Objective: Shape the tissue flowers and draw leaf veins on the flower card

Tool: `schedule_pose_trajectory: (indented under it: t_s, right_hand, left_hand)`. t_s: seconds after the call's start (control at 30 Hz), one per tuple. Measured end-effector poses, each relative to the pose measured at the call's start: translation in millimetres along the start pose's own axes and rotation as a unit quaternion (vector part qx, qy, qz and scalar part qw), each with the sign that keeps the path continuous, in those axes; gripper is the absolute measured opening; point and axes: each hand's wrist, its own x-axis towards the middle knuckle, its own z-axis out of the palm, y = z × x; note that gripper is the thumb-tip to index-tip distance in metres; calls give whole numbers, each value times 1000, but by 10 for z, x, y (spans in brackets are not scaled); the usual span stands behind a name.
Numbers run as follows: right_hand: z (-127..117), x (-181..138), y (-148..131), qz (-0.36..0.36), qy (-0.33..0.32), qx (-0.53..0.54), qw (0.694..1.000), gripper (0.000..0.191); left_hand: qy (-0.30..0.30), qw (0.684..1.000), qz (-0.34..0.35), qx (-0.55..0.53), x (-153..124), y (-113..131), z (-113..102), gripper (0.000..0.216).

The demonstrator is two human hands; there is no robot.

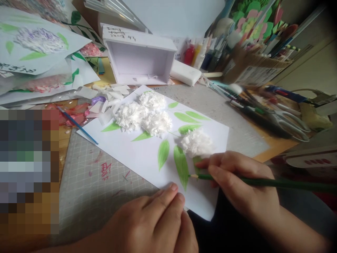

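My right hand [244, 175] is closed around a green coloured pencil [263, 181]. The pencil's tip rests at the edge of a long painted green leaf [181, 165] on a white sheet of paper [202, 200]. My left hand [163, 218] is closed at the sheet's near edge, fingertips on top; its thumb is hidden. Crumpled white paper flowers [156, 123] form a cluster on the sheet, and another white flower [197, 142] sits just beyond my right hand. Several green leaves [163, 154] lie around them. The sheet's near corner overhangs the table edge.
A grey cutting mat [86, 175] lies beneath the sheet. A thin blue stick [77, 124] touches its left corner. Behind stand a white open box [142, 59] and bottles of colour [189, 54]. Scissors [289, 121] lie at right, near a cardboard holder [252, 70]. Paper scraps [113, 93] lie left.
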Motion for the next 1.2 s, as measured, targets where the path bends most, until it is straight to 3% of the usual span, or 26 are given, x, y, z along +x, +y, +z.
schedule_pose_trajectory:
  t_s: [0.13,0.33,0.43,0.7,0.9,1.2]
  right_hand:
    - [-13,-6,-39,0,-61,36,998,28]
    - [-21,-8,-37,-6,-92,47,995,28]
    - [-32,-18,-31,4,-73,15,997,27]
    - [45,-1,29,26,53,-29,998,25]
    - [101,64,-4,34,82,-108,990,24]
    - [171,121,-10,70,66,-144,985,17]
  left_hand:
    - [-3,1000,-5,0,-3,-1,6,25]
    - [-22,999,24,-8,15,-11,3,20]
    - [-8,1000,12,-7,1,2,18,20]
    - [9,1000,21,8,14,-17,54,20]
    - [-3,999,43,-12,13,-35,25,19]
    - [-32,997,64,-15,15,-62,-5,16]
